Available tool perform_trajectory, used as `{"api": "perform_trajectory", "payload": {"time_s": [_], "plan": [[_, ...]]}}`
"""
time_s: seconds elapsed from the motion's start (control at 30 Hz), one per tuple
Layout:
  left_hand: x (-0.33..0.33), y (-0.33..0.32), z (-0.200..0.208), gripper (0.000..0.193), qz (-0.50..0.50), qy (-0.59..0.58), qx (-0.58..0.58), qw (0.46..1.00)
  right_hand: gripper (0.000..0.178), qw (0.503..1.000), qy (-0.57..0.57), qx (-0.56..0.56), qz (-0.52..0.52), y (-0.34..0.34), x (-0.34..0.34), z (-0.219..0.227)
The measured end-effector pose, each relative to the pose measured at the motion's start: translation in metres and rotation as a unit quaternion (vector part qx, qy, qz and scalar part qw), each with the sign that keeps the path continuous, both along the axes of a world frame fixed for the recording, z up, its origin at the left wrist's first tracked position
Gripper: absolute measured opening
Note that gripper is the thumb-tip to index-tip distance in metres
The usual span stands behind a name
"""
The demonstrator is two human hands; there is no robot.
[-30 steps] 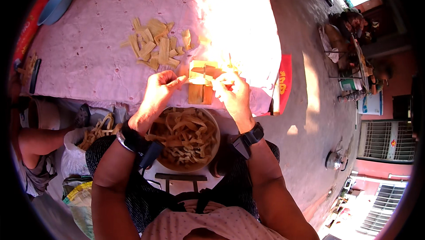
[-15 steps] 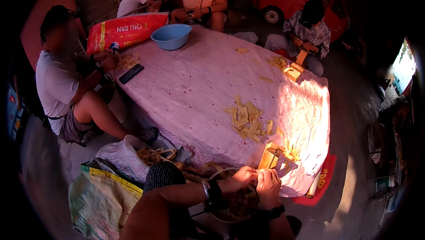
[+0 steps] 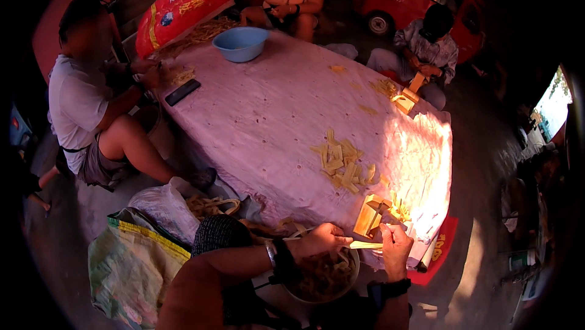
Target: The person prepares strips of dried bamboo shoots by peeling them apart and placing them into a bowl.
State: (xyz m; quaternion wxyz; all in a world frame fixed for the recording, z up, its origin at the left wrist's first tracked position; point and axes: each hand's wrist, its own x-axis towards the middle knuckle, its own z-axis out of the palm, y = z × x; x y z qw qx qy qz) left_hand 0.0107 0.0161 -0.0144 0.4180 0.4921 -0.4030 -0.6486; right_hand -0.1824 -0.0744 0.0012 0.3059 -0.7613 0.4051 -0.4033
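Note:
Stretched between my hands is a flat pale yellow strip [image 3: 365, 245], of a material I cannot make out. My left hand [image 3: 325, 240] is closed on its left end, above a round bowl [image 3: 352, 281] of similar loose strips. My right hand [image 3: 396, 246] pinches the other end, just below a small wooden block [image 3: 368, 215] with a crosspiece on top. The block sits at the table's near edge, apart from the strip. Thin shreds [image 3: 399, 207] lie right of the block. Beyond it is a pile of cut flat pieces [image 3: 342, 162].
A pink cloth [image 3: 268, 129] covers the table. On it stand a blue basin [image 3: 241, 45] and a dark phone [image 3: 183, 92]. Several people sit around it; one at the far right works at another wooden block [image 3: 404, 101]. A woven sack [image 3: 137, 269] lies at my left.
My hands, close together before, are now apart with the strip showing between them; the right hand moved right. At the far left, the red sack has been lifted, uncovering a heap of strips.

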Motion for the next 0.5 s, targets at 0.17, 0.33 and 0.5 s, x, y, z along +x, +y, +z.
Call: {"api": "perform_trajectory", "payload": {"time_s": [0.17, 0.33, 0.5], "plan": [[-0.004, -0.018, 0.065, 0.032, 0.062, 0.076, -0.103, 0.99, 0.03, 0.974, -0.099, 0.167, 0.117, 0.008, -0.013, 0.006], [-0.014, -0.031, 0.084, 0.033, 0.044, 0.056, -0.201, 0.977, 0.033, 0.938, -0.216, 0.21, 0.17, 0.016, -0.028, 0.007], [-0.018, -0.047, 0.046, 0.032, 0.04, -0.126, -0.094, 0.987, 0.028, 0.913, -0.189, 0.319, 0.171, 0.015, -0.034, 0.026]]}}
